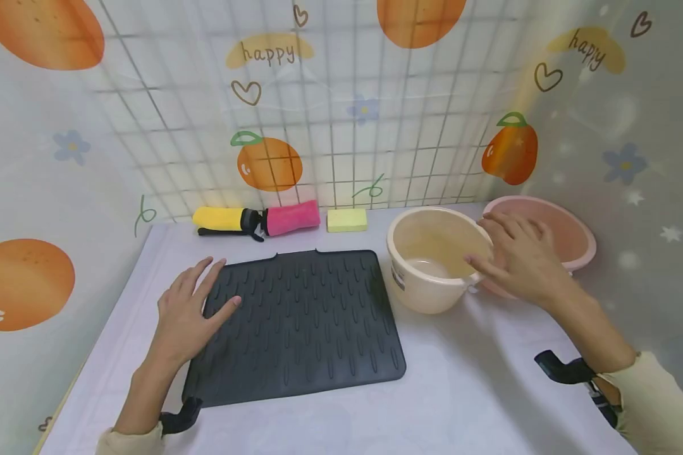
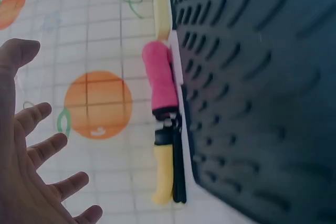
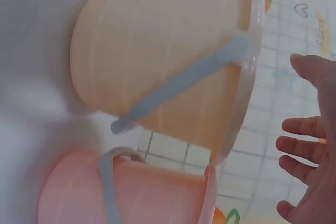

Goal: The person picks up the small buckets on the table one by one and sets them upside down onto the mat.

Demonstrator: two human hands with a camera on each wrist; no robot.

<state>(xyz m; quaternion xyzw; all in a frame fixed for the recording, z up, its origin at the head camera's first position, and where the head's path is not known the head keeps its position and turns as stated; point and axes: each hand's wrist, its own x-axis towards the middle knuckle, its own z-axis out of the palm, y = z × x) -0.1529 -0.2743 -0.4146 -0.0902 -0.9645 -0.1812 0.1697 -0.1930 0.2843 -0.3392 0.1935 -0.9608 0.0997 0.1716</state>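
My left hand [image 1: 188, 316] hovers over the left edge of a dark grey mat [image 1: 301, 316] with raised ridges, its fingers spread and holding nothing. In the left wrist view, the left hand [image 2: 31, 156] is apart from the mat. My right hand [image 1: 520, 256] is above the right side of a cream bucket [image 1: 432, 294] and in front of a pink bucket [image 1: 575, 243]. The right wrist view shows the right hand [image 3: 315, 145] with fingers apart, off both rims. A grey handle [image 3: 178, 85] hangs down the cream bucket's side.
Behind the mat lie a yellow object with black parts [image 1: 219, 218], a pink object [image 1: 292, 218] and a pale yellow block [image 1: 347, 220]. A wire grid behind a printed curtain [image 1: 330, 114] borders the back of the white table [image 1: 461, 392].
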